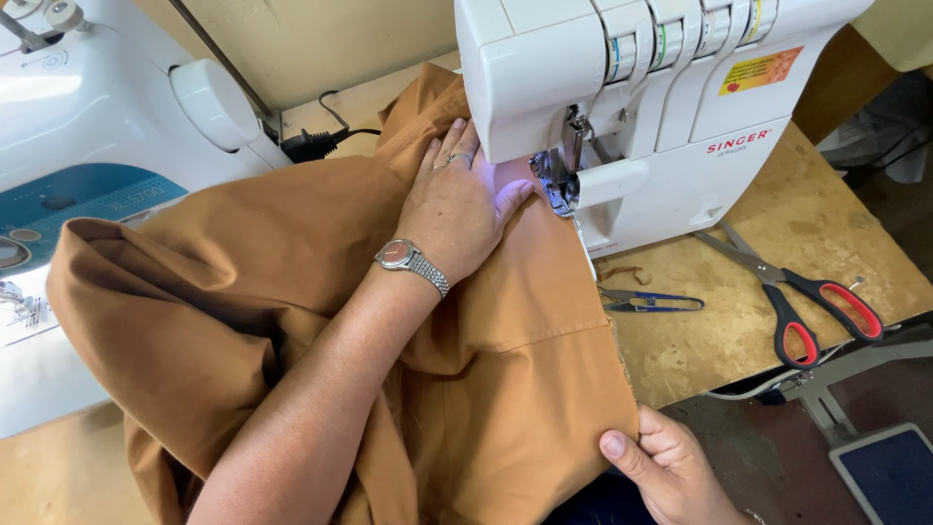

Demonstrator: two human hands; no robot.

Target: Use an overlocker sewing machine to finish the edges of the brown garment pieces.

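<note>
A large piece of tan-brown fabric is spread over the wooden table and bunched at the left. My left hand, with a ring and a metal wristwatch, lies flat on the fabric, fingers spread, right beside the presser foot of a white overlock sewing machine. My right hand pinches the lower right edge of the fabric at the table's front edge, thumb on top.
A second white and blue sewing machine stands at the left, its black plug behind the fabric. Red-handled scissors and small blue thread snips lie on the wooden table. A foot pedal sits on the floor.
</note>
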